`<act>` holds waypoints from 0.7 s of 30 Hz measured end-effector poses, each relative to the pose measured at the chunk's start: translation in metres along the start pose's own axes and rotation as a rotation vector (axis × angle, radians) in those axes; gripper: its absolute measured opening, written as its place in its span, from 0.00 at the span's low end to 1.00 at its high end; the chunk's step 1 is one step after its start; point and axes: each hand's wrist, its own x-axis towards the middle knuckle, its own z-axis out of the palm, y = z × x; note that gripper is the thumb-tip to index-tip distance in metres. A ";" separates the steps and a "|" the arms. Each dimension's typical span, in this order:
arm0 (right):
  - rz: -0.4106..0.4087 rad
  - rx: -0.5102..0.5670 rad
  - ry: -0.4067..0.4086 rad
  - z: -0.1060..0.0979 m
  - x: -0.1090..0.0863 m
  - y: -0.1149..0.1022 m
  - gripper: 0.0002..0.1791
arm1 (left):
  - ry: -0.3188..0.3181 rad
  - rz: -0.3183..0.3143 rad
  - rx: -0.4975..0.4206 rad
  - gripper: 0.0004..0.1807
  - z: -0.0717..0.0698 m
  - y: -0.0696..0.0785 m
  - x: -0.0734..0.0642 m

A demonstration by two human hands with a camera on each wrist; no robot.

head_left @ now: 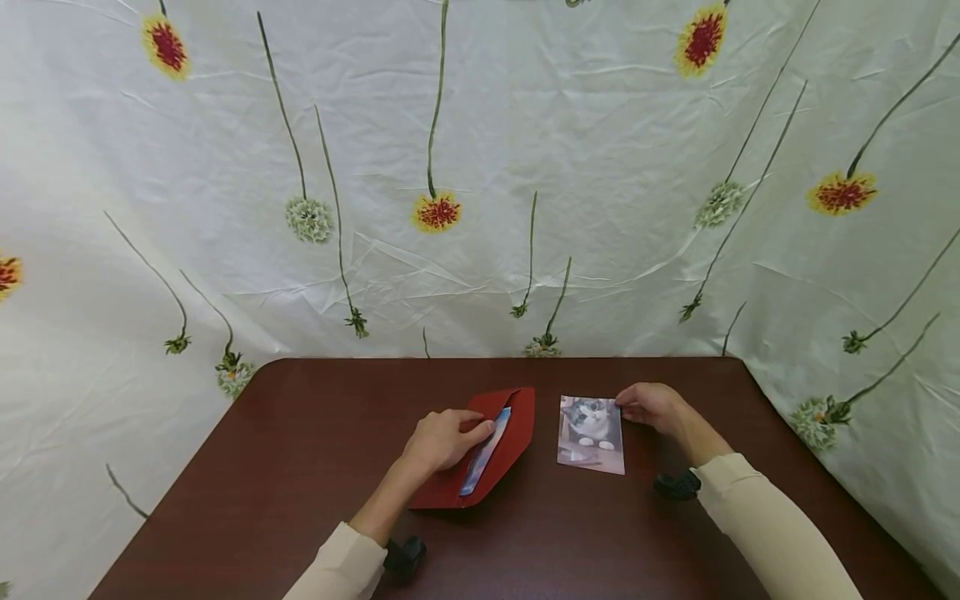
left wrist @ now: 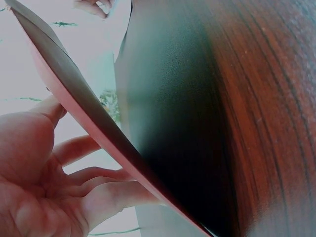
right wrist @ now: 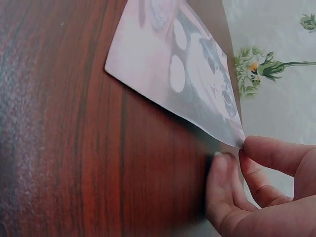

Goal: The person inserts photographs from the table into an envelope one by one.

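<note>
Near the table's middle my left hand [head_left: 442, 440] holds a red envelope [head_left: 515, 446], its thumb over the pictures tucked in the pocket. From the left wrist view, the envelope [left wrist: 86, 111] is tilted, its right side raised off the wood, with the fingers [left wrist: 111, 195] against its upper face. A narrow strip of a blue and purple picture [head_left: 483, 458] sticks out of the pocket. To the right, my right hand [head_left: 651, 406] pinches the top right corner of a glossy cat photo [head_left: 590, 433]. That corner is lifted, and the photo [right wrist: 197, 64] bends slightly in the right wrist view.
Everything is on a dark reddish-brown wooden table [head_left: 322, 442]. A white cloth [head_left: 480, 150] with printed flowers hangs behind the table and along both sides. Black bands with a small device [head_left: 677, 485] sit at both wrists.
</note>
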 end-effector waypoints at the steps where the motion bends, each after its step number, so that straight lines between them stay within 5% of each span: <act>1: 0.010 0.009 0.006 0.000 -0.001 -0.001 0.09 | 0.001 0.001 0.000 0.27 0.000 0.000 0.000; 21: 0.102 0.067 -0.068 -0.003 -0.013 -0.007 0.24 | 0.006 0.005 -0.002 0.28 0.001 -0.001 0.000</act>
